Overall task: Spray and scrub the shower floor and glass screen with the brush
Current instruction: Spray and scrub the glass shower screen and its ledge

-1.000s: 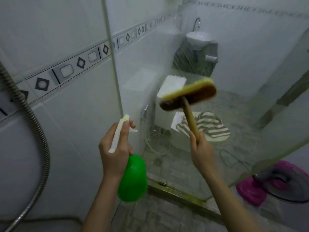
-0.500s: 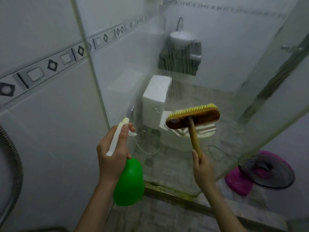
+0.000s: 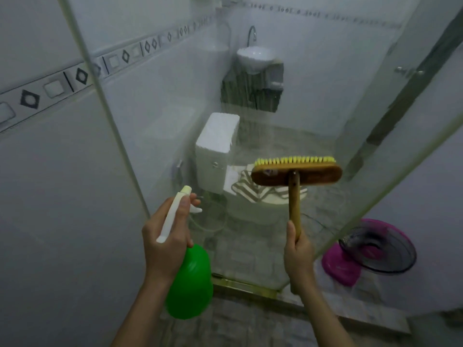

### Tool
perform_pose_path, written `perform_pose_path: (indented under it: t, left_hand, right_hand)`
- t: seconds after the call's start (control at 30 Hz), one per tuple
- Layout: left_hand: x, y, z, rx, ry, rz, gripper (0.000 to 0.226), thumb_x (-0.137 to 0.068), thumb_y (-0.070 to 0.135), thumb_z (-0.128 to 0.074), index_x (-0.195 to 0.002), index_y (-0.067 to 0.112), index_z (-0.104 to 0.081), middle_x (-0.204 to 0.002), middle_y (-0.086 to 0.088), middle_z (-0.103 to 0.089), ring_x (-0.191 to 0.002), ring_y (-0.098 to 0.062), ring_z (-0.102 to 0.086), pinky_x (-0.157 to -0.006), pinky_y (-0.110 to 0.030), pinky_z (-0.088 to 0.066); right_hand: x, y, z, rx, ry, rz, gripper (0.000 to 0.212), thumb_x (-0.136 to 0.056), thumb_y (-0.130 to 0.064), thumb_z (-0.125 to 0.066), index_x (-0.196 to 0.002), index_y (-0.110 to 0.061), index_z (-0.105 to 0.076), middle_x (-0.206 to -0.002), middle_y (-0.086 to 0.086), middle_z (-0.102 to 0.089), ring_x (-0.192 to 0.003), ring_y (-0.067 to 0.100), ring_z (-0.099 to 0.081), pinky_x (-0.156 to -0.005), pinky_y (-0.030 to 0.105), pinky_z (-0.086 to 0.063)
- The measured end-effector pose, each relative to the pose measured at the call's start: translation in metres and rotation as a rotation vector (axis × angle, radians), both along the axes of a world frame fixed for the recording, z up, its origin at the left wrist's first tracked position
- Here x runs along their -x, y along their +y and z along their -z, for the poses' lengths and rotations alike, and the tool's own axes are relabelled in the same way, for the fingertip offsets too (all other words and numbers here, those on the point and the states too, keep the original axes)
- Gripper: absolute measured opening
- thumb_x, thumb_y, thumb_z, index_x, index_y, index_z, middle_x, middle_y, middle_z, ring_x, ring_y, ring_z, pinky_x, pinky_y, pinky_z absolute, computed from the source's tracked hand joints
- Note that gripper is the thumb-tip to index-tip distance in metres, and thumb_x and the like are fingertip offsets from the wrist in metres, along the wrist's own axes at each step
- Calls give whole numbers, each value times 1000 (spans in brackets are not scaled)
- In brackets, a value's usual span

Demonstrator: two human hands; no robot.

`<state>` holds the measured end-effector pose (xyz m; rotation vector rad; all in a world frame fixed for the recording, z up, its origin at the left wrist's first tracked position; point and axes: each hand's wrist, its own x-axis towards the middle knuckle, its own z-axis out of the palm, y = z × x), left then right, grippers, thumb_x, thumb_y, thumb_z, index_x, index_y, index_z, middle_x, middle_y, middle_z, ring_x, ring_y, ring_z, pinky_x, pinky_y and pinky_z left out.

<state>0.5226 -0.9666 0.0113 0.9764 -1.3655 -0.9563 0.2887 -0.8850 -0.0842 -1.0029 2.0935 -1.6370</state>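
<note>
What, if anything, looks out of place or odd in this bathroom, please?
A striped cloth lies draped over the toilet beyond the glass screen, and a pink fan sits tilted on the floor outside it, an odd thing beside a wet shower.

No legible text, labels or nos. on bottle, brush etc

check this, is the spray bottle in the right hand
No, the left hand grips the green spray bottle; the right hand holds the brush.
</note>
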Motion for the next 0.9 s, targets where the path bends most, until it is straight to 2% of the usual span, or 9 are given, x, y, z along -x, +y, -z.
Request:
perform_pose_path:
  t: [0.13, 0.27, 0.4, 0.47, 0.53, 0.67, 0.77, 0.83, 0.9]
  left_hand:
    - [17, 14, -2, 11, -35, -35, 36, -99, 41, -53, -98, 12, -75, -66, 17, -69, -37, -8, -52, -41, -12, -40]
    - [36, 30, -8, 3, -37, -64, 33, -101, 37, -54, -98, 12, -75, -64, 17, -68, -37, -7, -52, -41, -11, -38]
    - [48, 47, -10, -8, -11, -90, 31, -103, 35, -53, -98, 14, -75, -61, 16, -67, -36, -8, -50, -41, -14, -39]
    - [54, 58, -8, 4, -6, -95, 28, -103, 35, -53, -97, 19, -75, -70, 13, -71, -36, -9, -49, -41, -18, -41]
    - [60, 68, -7, 2, -4, -94, 28, -101, 40, -54, -95, 23, -75, -81, 6, -76, -36, -9, -49, -41, -21, -43]
    - [75, 84, -3, -15, -34, -106, 29, -102, 40, -55, -94, 21, -76, -80, -3, -73, -38, -10, -48, -41, -22, -44]
    - [86, 92, -3, -16, -39, -118, 26, -105, 33, -54, -98, 18, -75, -88, 2, -76, -38, -8, -49, -42, -20, -44]
    - [93, 95, -4, -12, -44, -115, 27, -105, 32, -54, -100, 16, -75, -88, 3, -76, -38, -8, -50, -42, -19, -43]
    - [98, 95, -1, 6, -48, -99, 28, -105, 33, -54, -100, 16, -75, -86, 2, -76, -38, -9, -50, -42, -18, -42]
  right_hand:
    - [29, -21, -64, 103, 106, 27, 40, -94, -61, -36, -70, -31, -45, -49, -15, -45, -40, 3, -39, -37, 14, -29]
    - [62, -52, -129, 274, 214, 58, 35, -98, -54, -39, -69, -35, -41, -49, -19, -45, -39, 0, -39, -37, 9, -26]
    - [72, 5, -45, 92, 149, -37, 36, -94, -62, -37, -76, -34, -49, -53, -15, -47, -42, 2, -39, -39, 16, -31]
    - [74, 46, 14, -25, 29, -64, 45, -90, -63, -39, -75, -23, -53, -52, -10, -44, -42, 4, -38, -39, 24, -31]
    - [76, 64, 37, -63, -24, -83, 49, -88, -63, -41, -75, -17, -54, -52, -8, -44, -43, 7, -38, -38, 24, -31]
    - [86, 31, -24, 22, 111, -73, 38, -95, -61, -36, -76, -30, -48, -55, -18, -49, -42, 1, -40, -38, 15, -32]
    - [100, 2, -77, 100, 237, -71, 35, -95, -63, -35, -80, -35, -50, -62, -22, -55, -46, -1, -49, -38, 12, -34]
    - [108, 5, -76, 120, 258, -96, 35, -95, -63, -35, -83, -34, -51, -59, -17, -54, -45, 0, -48, -38, 13, -34]
    - [113, 26, -36, 84, 251, -122, 35, -96, -60, -35, -81, -32, -50, -56, -11, -47, -45, 1, -45, -39, 14, -35]
